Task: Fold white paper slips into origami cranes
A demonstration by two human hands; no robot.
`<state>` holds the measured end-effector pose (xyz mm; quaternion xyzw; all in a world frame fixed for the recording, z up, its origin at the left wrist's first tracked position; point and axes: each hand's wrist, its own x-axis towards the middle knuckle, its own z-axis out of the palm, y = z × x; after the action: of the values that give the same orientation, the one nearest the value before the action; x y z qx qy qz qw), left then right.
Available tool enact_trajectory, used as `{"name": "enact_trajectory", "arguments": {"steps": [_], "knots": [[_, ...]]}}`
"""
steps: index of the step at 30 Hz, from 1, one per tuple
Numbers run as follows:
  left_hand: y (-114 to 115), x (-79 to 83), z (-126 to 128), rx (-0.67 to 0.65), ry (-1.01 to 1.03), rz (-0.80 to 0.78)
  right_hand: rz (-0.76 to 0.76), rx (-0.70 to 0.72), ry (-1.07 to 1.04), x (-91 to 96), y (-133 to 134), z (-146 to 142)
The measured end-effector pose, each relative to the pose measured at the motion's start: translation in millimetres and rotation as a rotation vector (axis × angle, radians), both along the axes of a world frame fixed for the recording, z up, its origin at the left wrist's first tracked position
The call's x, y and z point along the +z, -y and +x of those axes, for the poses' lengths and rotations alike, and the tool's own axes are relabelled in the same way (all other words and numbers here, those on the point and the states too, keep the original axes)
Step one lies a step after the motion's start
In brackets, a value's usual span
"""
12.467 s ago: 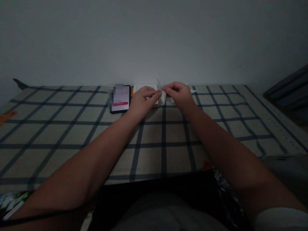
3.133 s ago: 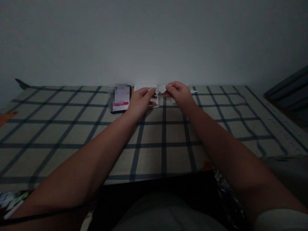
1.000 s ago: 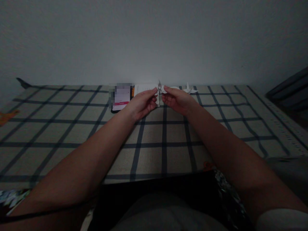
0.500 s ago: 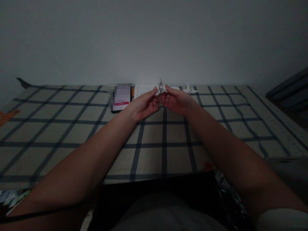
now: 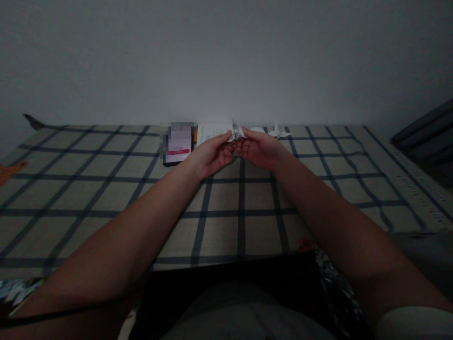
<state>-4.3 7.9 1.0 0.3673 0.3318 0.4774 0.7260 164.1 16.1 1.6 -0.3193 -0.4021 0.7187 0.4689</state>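
Observation:
Between my two hands is a small folded white paper crane (image 5: 236,128), one pointed end sticking up. My left hand (image 5: 216,153) pinches its left side with thumb and fingers. From the other side my right hand (image 5: 260,148) grips it the same way, the fingertips of both hands nearly touching. A second white paper crane (image 5: 279,131) sits on the cloth just beyond my right wrist. Behind my left hand lie white printed sheets (image 5: 214,131), partly covered by the fingers.
A tablet or phone (image 5: 179,145) with a lit screen lies left of the sheets. The checked tablecloth (image 5: 221,226) reaches back to a plain wall (image 5: 226,61). Something orange (image 5: 12,172) is at the far left edge, and a dark slatted object (image 5: 428,137) stands at the right.
The upright point of the held paper crane has tipped slightly left and lower. Both hands stay in nearly the same place.

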Motion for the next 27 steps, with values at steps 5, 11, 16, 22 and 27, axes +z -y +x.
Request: {"name": "enact_trajectory", "arguments": {"steps": [5, 11, 16, 22, 27], "knots": [[1, 0.4, -1, 0.184, -0.124, 0.107, -0.039, -0.047, 0.016, -4.3, -2, -1], [-2, -4.4, -5, 0.244, -0.27, 0.288, -0.019, -0.091, 0.013, -4.3, -3, 0], [-4, -6.2, -6, 0.294, -0.361, 0.349, 0.049, -0.112, 0.102, -2.1, -1, 1], [0, 3.0, -6, 0.195, -0.159, 0.165, 0.061, -0.05, 0.063, 2.3, 1, 1], [2, 8.6, -4, 0.114, 0.002, 0.077, 0.088, 0.007, 0.021, 1.6, 2, 1]]}}
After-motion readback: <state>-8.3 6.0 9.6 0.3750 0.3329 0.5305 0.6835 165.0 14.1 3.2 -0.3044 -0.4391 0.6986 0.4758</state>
